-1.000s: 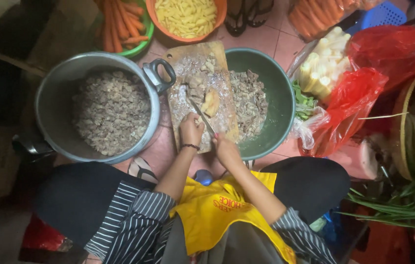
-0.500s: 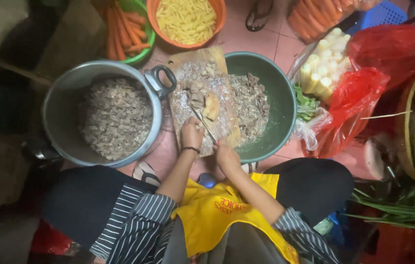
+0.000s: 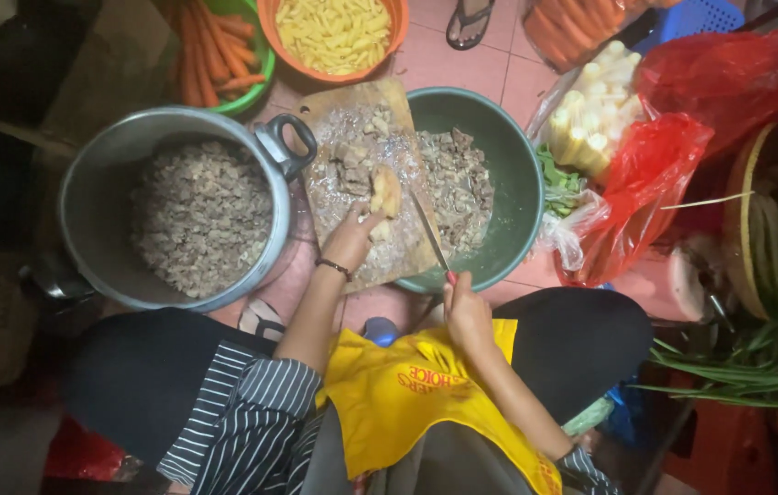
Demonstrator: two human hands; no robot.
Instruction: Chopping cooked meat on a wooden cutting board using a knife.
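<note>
Head view: we noted red bags (image 3: 655, 183) at right. Left hand (image 3: 352, 236) gripped a pale chunk (image 3: 385, 191), newly lifted; right hand (image 3: 465, 307) clasped the knife (image 3: 429, 231).

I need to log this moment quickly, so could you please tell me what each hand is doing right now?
Left hand: closed on a pale piece of food on the cutting board.
Right hand: closed around a knife.

Both forearms stretched forward over the worn wooden rectangular chopping board (image 3: 366, 183). Left hand (image 3: 352, 236) curled, fingertips pressing down at the board's middle, dark band around the wrist. Right hand (image 3: 464, 307) fisted just off the board's near right corner.
</note>
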